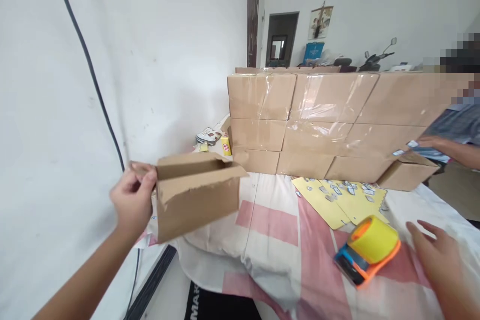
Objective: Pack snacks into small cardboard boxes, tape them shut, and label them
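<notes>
At the left, my left hand point(135, 191) pinches the near end of a small open cardboard box point(200, 207), which hangs tilted above the cloth with its flaps spread. My right hand point(437, 247) is at the lower right, holding nothing, with the thumb and fingers apart and a little blurred. Just left of it a tape dispenser point(369, 250) with a yellow roll and an orange and blue body lies on the cloth, apart from my fingers.
Several taped cardboard boxes point(322, 122) are stacked along the back. Yellow sheets point(330, 205) with small labels lie before them. Another open box point(407, 172) stands at the right, near a person's arm point(455, 150). A pink and white cloth point(272, 222) covers the table.
</notes>
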A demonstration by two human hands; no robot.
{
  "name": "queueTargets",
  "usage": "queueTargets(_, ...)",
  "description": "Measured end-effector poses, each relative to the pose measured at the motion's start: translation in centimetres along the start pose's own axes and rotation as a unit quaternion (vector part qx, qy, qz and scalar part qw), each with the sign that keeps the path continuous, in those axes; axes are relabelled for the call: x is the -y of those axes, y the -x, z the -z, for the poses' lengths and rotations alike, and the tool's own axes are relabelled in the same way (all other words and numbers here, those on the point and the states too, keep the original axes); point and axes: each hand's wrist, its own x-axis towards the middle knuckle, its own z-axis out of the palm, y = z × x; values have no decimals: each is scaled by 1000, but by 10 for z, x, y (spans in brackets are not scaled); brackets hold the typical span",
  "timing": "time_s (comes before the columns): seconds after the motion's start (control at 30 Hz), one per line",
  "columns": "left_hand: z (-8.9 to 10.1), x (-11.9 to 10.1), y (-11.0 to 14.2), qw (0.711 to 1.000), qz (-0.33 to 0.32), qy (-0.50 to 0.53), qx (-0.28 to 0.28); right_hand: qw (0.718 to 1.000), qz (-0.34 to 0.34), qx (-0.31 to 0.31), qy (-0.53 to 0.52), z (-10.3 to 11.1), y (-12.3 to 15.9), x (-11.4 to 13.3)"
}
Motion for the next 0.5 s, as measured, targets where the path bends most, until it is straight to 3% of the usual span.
queueTargets(0.03, 5, -8, 20, 999, 20, 26, 8, 999, -11, -41, 19, 5, 25, 11)
queueTargets(0.1, 8, -23, 52, 994, 63, 84, 13, 989, 120, -90, -5, 13, 80, 40)
queueTargets(0.17, 1, -35, 75, 990, 85, 111, 34, 964, 261, 6, -43, 17, 132, 76)
queueTargets(0.27, -20, -45, 99, 976, 139, 136, 97, 931, 348, 113, -6, 15, 181, 121)
queueTargets(0.37, -41, -47, 119, 941, 242, 198, 133, 900, 372, 224, -42, 8, 193, 133)
queueTargets(0.43, -49, -45, 131, 899, 323, 254, 153, 880, 339, 316, -105, 2, 195, 124)
queueTargets(0.5, -54, -42, 142, 855, 391, 298, 165, 875, 276, 363, -166, -8, 198, 109)
